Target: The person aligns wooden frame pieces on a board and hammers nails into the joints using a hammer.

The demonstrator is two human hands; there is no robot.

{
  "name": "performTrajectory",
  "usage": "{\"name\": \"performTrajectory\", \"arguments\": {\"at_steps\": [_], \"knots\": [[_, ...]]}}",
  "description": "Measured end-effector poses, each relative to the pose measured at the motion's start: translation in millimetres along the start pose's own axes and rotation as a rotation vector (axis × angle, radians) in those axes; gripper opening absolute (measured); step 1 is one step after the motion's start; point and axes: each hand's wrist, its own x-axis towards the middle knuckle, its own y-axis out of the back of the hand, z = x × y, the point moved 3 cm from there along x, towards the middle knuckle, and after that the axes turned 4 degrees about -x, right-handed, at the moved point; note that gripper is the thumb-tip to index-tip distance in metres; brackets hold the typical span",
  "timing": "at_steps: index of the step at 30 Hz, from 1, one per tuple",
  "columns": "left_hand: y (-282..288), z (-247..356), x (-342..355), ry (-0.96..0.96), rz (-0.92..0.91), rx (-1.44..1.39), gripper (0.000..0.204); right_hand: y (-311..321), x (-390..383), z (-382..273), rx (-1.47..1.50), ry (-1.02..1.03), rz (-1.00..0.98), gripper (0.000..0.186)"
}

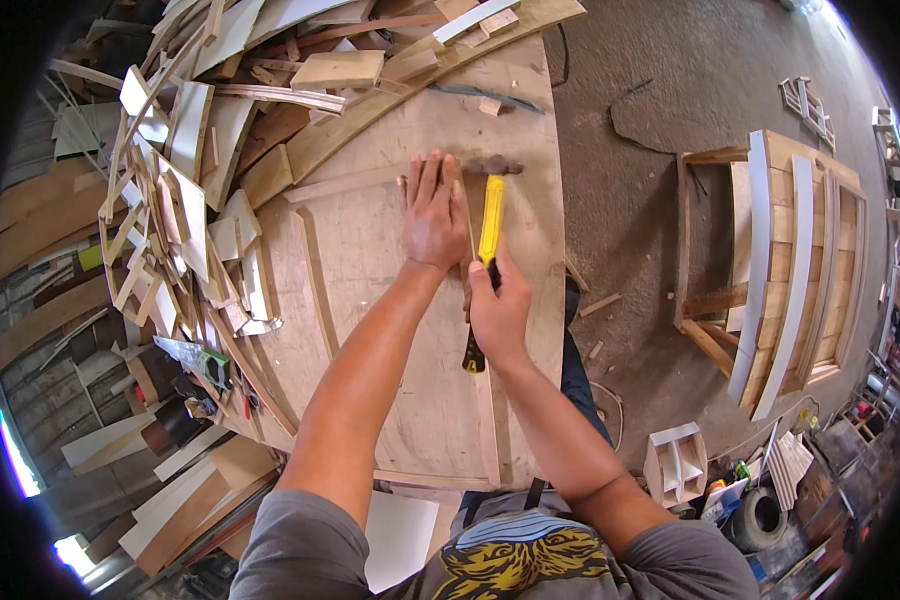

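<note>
My left hand [435, 215] lies with fingers stretched flat over the upper end of a narrow upright wooden strip [485, 430] on a large plywood panel [380, 390]. Just right of it my right hand [500, 305] grips a hammer [491, 215] by its yellow and black handle, with the metal head beside my left fingertips. The hammer lies lengthwise along the strip and partly hides it. A horizontal strip [345, 182] runs left from my left hand, and another upright strip [315, 285] lies to the left.
Piled wood offcuts [175, 215] cover the upper left of the work surface, with a handsaw [180, 355] at its left edge. To the right, a slatted wooden frame [795, 270] stands on the concrete floor [620, 60]. A small wooden box [675, 460] and clutter sit at lower right.
</note>
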Motion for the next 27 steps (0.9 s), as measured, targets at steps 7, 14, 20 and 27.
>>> {"name": "performTrajectory", "arguments": {"at_steps": [7,14,20,27], "knots": [[-3,-3,-3,0.012,-0.014,-0.022,0.049,-2,5,5,0.004,0.066,0.013,0.043],[-2,-1,-2,0.020,-0.030,-0.002,0.049,1,3,14,0.042,0.003,-0.007,0.052],[-3,-4,-2,0.019,-0.023,-0.001,0.048,-1,1,8,0.132,-0.053,0.037,0.053],[-3,-4,-3,0.018,-0.021,-0.038,0.048,1,-2,1,0.233,-0.072,0.146,0.054]]}}
